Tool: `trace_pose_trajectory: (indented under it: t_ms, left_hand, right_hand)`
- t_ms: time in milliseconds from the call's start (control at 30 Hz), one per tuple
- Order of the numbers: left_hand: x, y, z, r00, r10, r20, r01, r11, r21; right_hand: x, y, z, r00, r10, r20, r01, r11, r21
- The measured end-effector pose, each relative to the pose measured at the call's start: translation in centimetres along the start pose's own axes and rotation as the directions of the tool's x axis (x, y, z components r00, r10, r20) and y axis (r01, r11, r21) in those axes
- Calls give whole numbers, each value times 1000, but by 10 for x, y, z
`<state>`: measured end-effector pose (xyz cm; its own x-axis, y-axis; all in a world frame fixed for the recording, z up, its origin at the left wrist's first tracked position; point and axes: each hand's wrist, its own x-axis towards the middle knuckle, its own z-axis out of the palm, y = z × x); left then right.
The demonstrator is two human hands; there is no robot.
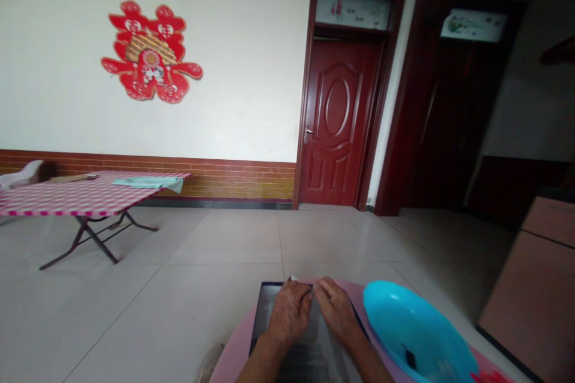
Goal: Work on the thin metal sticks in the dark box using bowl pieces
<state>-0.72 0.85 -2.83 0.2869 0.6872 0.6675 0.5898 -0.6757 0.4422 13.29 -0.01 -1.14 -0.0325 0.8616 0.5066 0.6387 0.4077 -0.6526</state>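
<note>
My left hand [291, 310] and my right hand [336, 310] meet over a dark-rimmed, shallow grey tray [266, 299]. Both have their fingers closed in a pinch, the tips nearly touching. A tiny whitish bit shows behind the left fingers, but what the hands pinch is too small and hidden to name. Translucent, plastic-like material [331, 344] lies in the tray below the right hand. Under the tray is a round pink table [233, 344]. Right of my right hand sits a blue basin [395, 305] with a small black object [410, 358] inside.
Something red [490, 377] is at the bottom right, beside the basin. A folding table with a checked cloth [90, 194] stands at the left, a pale green cloth [150, 182] on it. A pinkish cabinet [530, 287] is at the right; a red door [336, 125] is ahead.
</note>
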Motion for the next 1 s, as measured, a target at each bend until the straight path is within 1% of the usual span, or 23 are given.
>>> trace_pose_trajectory:
  t_ms: [100, 200, 300, 433, 567, 700, 867, 933, 1000]
  left_hand:
    - [-1, -2, 1, 1000, 7, -14, -7, 1000, -3]
    - [-2, -4, 3, 1000, -12, -26, 13, 999, 30]
    - [-2, -6, 4, 1000, -20, -1, 20, 998, 52]
    - [-3, -8, 5, 1000, 0, 11, 0, 999, 39]
    - [-3, -8, 5, 1000, 24, 6, -24, 999, 22]
    - [-5, -8, 6, 999, 40, -35, -39, 999, 16]
    - [-6, -6, 10, 989, 57, -137, -56, 998, 10]
    - [-4, -4, 8, 992, 51, -113, -51, 999, 8]
    - [-3, -2, 5, 998, 48, -50, -48, 999, 2]
  right_hand:
    - [0, 2, 0, 1000, 13, -21, -13, 1000, -13]
    - [-2, 3, -4, 999, 31, -43, -30, 999, 28]
    - [-3, 3, -5, 1000, 8, -25, -7, 999, 52]
    - [-2, 1, -2, 1000, -17, -5, 17, 1000, 19]
    - [-1, -4, 1, 1000, 14, 10, -13, 999, -33]
    - [-2, 0, 3, 999, 37, 26, -34, 996, -81]
    - [-1, 9, 6, 1000, -8, 22, 11, 991, -134]
    - [-1, 12, 6, 999, -32, 39, 38, 982, -185]
    - [0, 15, 6, 996, -57, 70, 71, 973, -218]
